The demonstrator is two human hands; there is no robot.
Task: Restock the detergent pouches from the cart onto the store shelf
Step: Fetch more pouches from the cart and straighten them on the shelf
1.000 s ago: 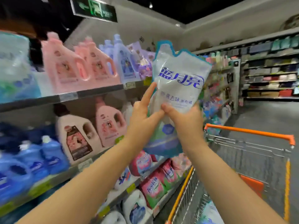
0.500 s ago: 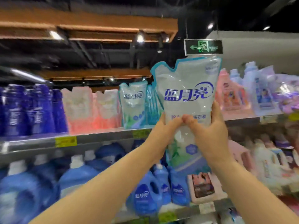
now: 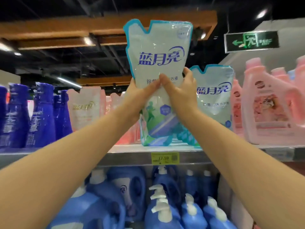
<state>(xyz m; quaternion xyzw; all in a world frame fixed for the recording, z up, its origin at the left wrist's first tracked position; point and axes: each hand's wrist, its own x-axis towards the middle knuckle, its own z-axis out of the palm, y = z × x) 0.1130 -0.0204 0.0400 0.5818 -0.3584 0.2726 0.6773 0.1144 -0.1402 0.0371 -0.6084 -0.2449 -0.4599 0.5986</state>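
Note:
A white detergent pouch [image 3: 158, 52] with a teal border and blue lettering stands upright with its base at the front edge of the top shelf [image 3: 125, 148]. My left hand [image 3: 140, 95] grips its left side at mid-height and my right hand [image 3: 179, 91] grips its right side, thumbs meeting on the front. A matching pouch [image 3: 214, 98] stands on the shelf just behind and to the right. The cart is out of view.
Pink-and-white pouches [image 3: 85, 106] stand left of the held pouch, dark blue bottles [image 3: 38, 116] further left, pink jugs [image 3: 270, 106] on the right. Blue pump bottles [image 3: 161, 205] fill the shelf below. A yellow price tag [image 3: 165, 158] marks the shelf edge.
The view swung left from the cart to the top shelf. Both hands carried the pouch up and forward; its base now sits at the shelf edge beside the matching pouch.

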